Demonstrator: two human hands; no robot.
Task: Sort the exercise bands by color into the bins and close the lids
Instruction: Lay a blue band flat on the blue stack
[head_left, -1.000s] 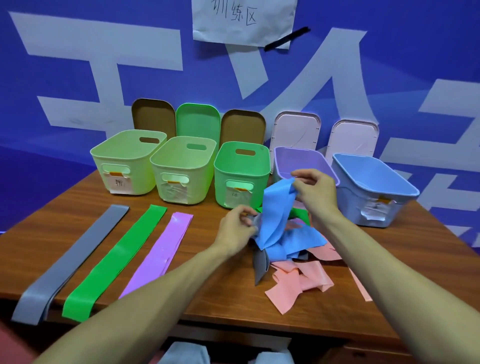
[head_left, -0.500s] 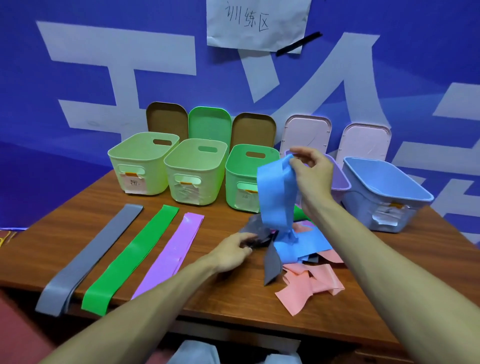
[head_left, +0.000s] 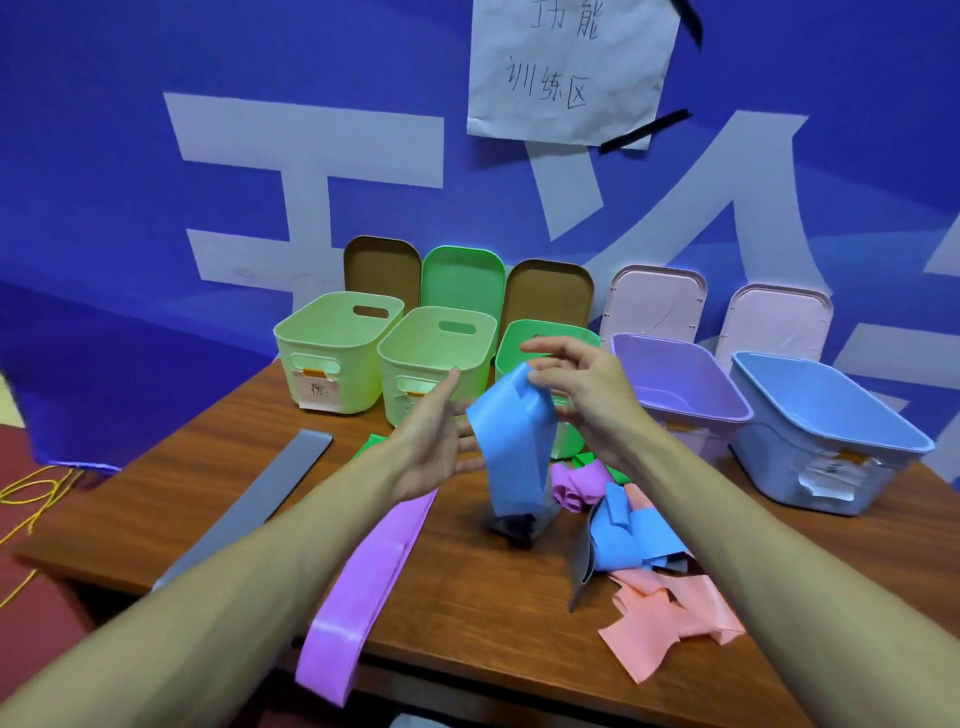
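Our right hand pinched the top of the blue band — long axis hanging vertical over the table. Our left hand, spread flat, held nothing beside it. The blue bin lay rightward.

Right hand pinching the top of a hanging blue band above the worktop, left hand with straight fingers just left of the blue band, open bins behind it, tangled pile of bands right of it, flat purple band lower left.
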